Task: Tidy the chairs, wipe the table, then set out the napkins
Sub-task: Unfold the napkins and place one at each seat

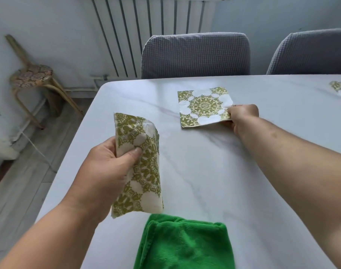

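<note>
**Second napkin going down at the far edge**

Head view: the right hand (pixel 241 115) pinches one flat square paper napkin with a green-gold mandala print (pixel 203 106) by its right corner, grip closed on the edge. The napkin lies near the far edge of the white marble-look desk (pixel 214 171), in front of a grey fabric-covered chair (pixel 194 55). The left hand (pixel 109 167) is closed around a curled stack of matching paper napkins (pixel 140 164), held above the desk's left edge. Another napkin (pixel 340 89) lies toward the far right corner. A folded green microfibre cloth (pixel 185 243) rests at the near edge.

Risk, as I judge it: the thin sheet may drag or skew as the fingers let go, and the squeezed stack may crease.
</note>
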{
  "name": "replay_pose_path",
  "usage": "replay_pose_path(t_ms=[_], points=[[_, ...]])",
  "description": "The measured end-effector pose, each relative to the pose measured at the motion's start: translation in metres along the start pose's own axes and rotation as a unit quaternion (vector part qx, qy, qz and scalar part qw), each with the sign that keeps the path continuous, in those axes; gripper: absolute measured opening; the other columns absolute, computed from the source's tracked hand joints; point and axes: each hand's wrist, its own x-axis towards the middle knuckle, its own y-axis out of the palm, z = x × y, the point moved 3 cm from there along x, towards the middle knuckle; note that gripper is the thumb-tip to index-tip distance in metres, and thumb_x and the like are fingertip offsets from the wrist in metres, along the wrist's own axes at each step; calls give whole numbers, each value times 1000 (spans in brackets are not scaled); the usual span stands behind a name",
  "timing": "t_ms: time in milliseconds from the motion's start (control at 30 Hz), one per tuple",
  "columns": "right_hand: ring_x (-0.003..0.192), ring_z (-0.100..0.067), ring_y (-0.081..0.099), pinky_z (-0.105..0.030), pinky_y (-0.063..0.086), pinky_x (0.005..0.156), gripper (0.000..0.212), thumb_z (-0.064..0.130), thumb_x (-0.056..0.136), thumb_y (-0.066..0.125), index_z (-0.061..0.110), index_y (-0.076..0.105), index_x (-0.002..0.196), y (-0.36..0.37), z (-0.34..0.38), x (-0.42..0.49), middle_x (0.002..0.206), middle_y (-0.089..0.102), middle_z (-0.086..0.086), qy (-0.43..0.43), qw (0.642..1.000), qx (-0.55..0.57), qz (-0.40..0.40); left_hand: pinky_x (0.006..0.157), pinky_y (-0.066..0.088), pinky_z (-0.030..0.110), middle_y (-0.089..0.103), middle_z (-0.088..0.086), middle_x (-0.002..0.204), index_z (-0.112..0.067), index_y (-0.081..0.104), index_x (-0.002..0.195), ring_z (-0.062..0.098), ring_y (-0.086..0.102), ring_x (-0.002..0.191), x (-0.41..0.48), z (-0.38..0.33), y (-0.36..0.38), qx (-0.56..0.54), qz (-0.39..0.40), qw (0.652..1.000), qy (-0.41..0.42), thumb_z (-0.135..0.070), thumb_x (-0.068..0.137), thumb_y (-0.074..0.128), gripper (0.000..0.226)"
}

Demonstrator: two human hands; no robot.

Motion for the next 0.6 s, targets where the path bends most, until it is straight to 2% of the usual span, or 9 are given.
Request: replay_pose_path(t_ms=[67,133,167,233,333,433,467,533,600], points=[[76,-26,70,-45,60,70,10,-1,73,71,3,67,82,-1,-2,2,80,69,-9,4,1000,-10,-8,56,58,34,76,7,86,-28,74,83,26,74,77,1,-1,2,1,1,1000,1,-9,88,61,24],[72,-22,68,-33,59,61,16,0,73,70,2,68,89,-3,-3,1,75,68,-5,11,1000,-10,-20,56,58,34,76,8,86,-28,75,84,26,74,76,1,-3,4,-4,1,1000,1,-9,87,61,23],[71,-22,69,-34,59,60,15,-1,73,68,2,68,87,-4,-3,0,74,67,-5,18,1000,-2,-21,56,58,34,76,8,86,-27,75,84,26,74,76,1,-4,6,-5,3,1000,1,-10,87,61,23],[76,-26,70,-45,60,68,13,-6,72,63,5,64,79,-4,-4,-1,76,67,-7,31,999,26,-12,56,58,35,76,7,86,-28,75,84,26,74,76,2,-5,7,-5,3,1000,2,-9,87,61,23],[81,-28,69,-49,60,72,13,-4,76,59,4,63,86,3,7,-5,86,67,-10,16,999,38,1,55,58,35,76,7,85,-29,75,82,26,74,75,3,-7,9,-7,-5,1000,4,-7,87,61,27],[69,-25,70,-43,61,62,7,-5,78,58,0,62,76,24,36,-21,79,67,-11,-40,995,63,66,54,58,34,76,7,84,-29,75,82,26,73,74,4,-8,10,-11,-4,1000,5,-7,87,61,27],[68,-23,69,-41,61,64,8,-5,79,58,-1,63,74,33,48,-28,77,66,-11,-63,991,67,93,54,58,34,76,7,84,-29,75,82,26,74,74,5,-8,11,-12,-2,1000,5,-7,87,61,27],[70,-22,70,-41,61,70,8,-1,81,61,-4,68,82,47,71,-43,79,67,-11,-95,984,81,128,57,59,35,76,7,85,-29,75,82,26,74,76,6,-10,13,-15,5,1000,5,-7,87,61,26],[70,-24,71,-39,61,65,10,0,85,62,0,70,93,53,88,-55,86,69,-15,-108,973,131,159,60,60,37,76,7,86,-29,75,82,26,74,78,8,-12,15,-17,9,1000,7,-7,88,61,27]])
